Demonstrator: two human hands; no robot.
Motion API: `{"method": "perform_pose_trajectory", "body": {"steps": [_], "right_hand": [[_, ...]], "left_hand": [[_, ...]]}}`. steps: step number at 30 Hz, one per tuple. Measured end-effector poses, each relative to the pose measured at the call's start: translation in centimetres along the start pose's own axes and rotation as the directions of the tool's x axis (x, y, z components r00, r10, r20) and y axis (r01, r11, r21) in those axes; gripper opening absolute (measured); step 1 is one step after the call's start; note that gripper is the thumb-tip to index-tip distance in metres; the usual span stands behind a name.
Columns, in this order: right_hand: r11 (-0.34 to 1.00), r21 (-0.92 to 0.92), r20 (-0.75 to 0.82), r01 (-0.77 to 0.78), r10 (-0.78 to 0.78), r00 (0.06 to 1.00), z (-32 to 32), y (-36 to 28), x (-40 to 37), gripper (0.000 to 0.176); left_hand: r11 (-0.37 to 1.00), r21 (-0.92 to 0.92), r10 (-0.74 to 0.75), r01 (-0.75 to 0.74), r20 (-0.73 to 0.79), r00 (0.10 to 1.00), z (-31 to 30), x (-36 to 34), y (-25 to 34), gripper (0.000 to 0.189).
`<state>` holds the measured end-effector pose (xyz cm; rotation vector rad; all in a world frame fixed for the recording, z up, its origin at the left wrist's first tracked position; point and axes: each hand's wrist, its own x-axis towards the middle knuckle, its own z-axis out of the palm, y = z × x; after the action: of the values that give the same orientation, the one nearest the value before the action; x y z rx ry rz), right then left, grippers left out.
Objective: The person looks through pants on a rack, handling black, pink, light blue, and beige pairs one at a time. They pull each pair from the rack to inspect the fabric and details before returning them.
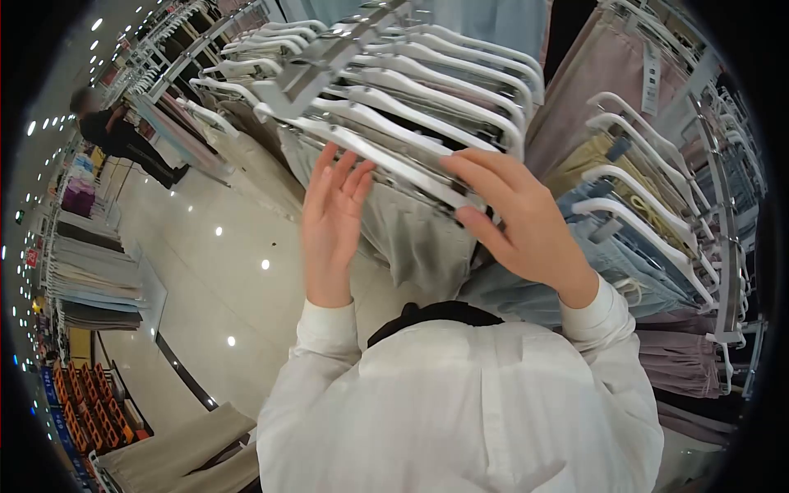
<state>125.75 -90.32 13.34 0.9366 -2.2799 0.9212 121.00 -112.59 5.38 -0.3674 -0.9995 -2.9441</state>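
The hands appear to be steadying the nearest white plastic clip hanger (pixel 401 168), with pale grey-green fabric trousers (pixel 415 237) hanging from it; shifting it would be calling for a secure hold near both ends. The left hand (pixel 335 195) is resting with loosely bent, parted fingers beside the hanger's front edge, apparently gripping nothing. The hanger's right end is lying between the right hand's (pixel 514 215) separated thumb and fingers; whether they are pinching it is hard to tell.
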Motion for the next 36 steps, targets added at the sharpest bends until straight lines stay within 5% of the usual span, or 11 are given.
{"method": "perform_pose_trajectory", "body": {"steps": [3, 8, 11, 16, 19, 21, 25, 28, 31, 34, 36], "right_hand": [[0.947, -0.317, 0.152, 0.056, -0.007, 0.988, 2.5, -1.3, 2.8, 0.043], [0.931, -0.329, 0.188, -0.156, 0.227, 0.956, 4.3, -0.1, 6.0, 0.044], [0.702, -0.706, 0.092, 0.091, -0.036, 0.995, 5.6, -0.4, 7.1, 0.028], [0.81, -0.586, 0.12, -0.02, 0.111, 0.986, 5.6, -1.8, 7.5, 0.022], [0.891, -0.44, 0.189, -0.11, 0.211, 0.959, 5.0, -3.1, 6.3, 0.021], [0.935, -0.346, 0.243, -0.083, 0.175, 0.954, 5.9, -2.9, 5.5, 0.018], [0.911, -0.409, 0.158, 0.053, 0.013, 0.987, 7.4, -2.0, 7.0, 0.02], [0.907, -0.381, 0.157, 0.179, -0.128, 0.979, 8.0, -2.5, 8.2, 0.016], [0.896, -0.387, 0.21, 0.217, -0.143, 0.967, 9.1, -3.9, 7.4, 0.012], [0.93, -0.321, 0.24, 0.178, -0.102, 0.965, 8.2, -4.4, 5.0, 0.012], [0.945, -0.29, 0.263, 0.15, -0.072, 0.962, 6.6, -4.5, 2.6, 0.013]], "left_hand": [[1.0, 0.017, -0.023, 0.021, 0.094, 0.995, 0.1, 1.4, 0.3, 0.044], [0.992, 0.031, -0.129, 0.125, 0.265, 0.956, 0.4, 3.2, 0.3, 0.057], [0.988, 0.046, -0.158, 0.151, 0.31, 0.937, 0.6, 3.3, 0.3, 0.063], [0.988, 0.069, -0.153, 0.136, 0.459, 0.875, -1.0, 2.5, 2.5, 0.07], [0.935, 0.305, -0.352, 0.179, 0.754, 0.554, -6.8, 4.3, 5.5, 0.065], [0.927, 0.282, -0.37, 0.246, 0.788, 0.493, -7.6, 3.5, 6.2, 0.067], [0.942, 0.312, -0.274, 0.121, 0.515, 0.812, -8.4, 1.5, 6.4, 0.081], [0.978, 0.207, -0.089, -0.032, 0.548, 0.831, -9.5, 1.4, 7.3, 0.072], [0.956, 0.227, 0.027, -0.186, 0.564, 0.825, -12.3, 0.1, 9.0, 0.059], [0.924, 0.381, -0.236, -0.039, 0.648, 0.724, -11.8, -2.9, 13.2, 0.054], [0.847, 0.376, -0.12, -0.375, 0.823, 0.555, -10.0, -5.1, 14.0, 0.052]]}}
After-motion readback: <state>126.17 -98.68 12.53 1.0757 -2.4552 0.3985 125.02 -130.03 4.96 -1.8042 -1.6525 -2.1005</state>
